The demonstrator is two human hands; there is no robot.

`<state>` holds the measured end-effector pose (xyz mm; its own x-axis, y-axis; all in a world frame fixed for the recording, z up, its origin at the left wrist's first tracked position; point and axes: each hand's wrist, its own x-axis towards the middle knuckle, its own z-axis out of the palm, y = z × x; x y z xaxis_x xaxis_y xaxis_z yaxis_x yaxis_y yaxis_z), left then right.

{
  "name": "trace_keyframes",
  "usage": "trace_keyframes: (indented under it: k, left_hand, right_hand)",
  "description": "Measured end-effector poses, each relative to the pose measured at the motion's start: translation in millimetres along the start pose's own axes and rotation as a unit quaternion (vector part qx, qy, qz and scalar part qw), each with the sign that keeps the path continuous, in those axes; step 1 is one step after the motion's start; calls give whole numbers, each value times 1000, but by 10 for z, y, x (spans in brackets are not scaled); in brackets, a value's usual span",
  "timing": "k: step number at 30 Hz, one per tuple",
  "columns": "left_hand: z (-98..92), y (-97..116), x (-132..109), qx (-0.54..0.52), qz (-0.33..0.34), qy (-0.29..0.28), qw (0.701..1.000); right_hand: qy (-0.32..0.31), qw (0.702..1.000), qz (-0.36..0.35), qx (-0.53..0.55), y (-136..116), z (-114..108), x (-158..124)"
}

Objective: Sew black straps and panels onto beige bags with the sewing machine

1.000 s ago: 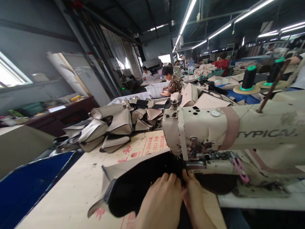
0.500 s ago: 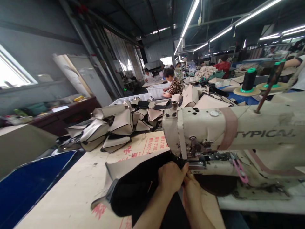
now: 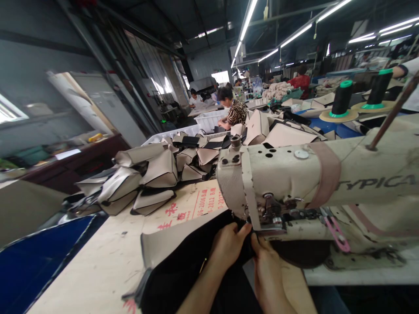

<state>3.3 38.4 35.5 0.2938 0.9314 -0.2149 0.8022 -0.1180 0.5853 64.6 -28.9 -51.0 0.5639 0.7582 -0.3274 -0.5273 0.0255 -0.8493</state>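
A beige and black bag lies on the wooden table, its black side facing up and its edge under the head of the sewing machine. My left hand grips the black material just left of the needle area, thumb towards the machine. Close beside it, my right hand pinches the same edge from the right, fingers curled. The machine head partly hides the stretch of material beyond my fingertips. A small gold-coloured piece shows on the black part near my left wrist.
Several beige bags with black edging are heaped behind the table. Black thread spools stand behind the machine. A pink clip-like piece hangs on it. A blue-lined bin is at left; a co-worker sits beyond.
My view has shifted a little, closer to the machine. My right hand now sits slightly apart from the left, and the bag's near end has swung lower. Both hands still grip the bag.
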Motion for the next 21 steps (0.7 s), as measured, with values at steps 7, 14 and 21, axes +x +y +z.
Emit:
trace_keyframes:
  k: [7,14,21]
  left_hand:
    - [40,-64,-42,-64,18,10,998]
    - [47,-41,-50,-72,15,21,997]
    - [44,-34,-86,-70,26,26,997]
  right_hand:
    - [-35,999,13,-6,-288,20,-96]
    - [7,967,-94,-236,-363,-84,-56]
    - [-8,985,-78,-151,-327,2,-66]
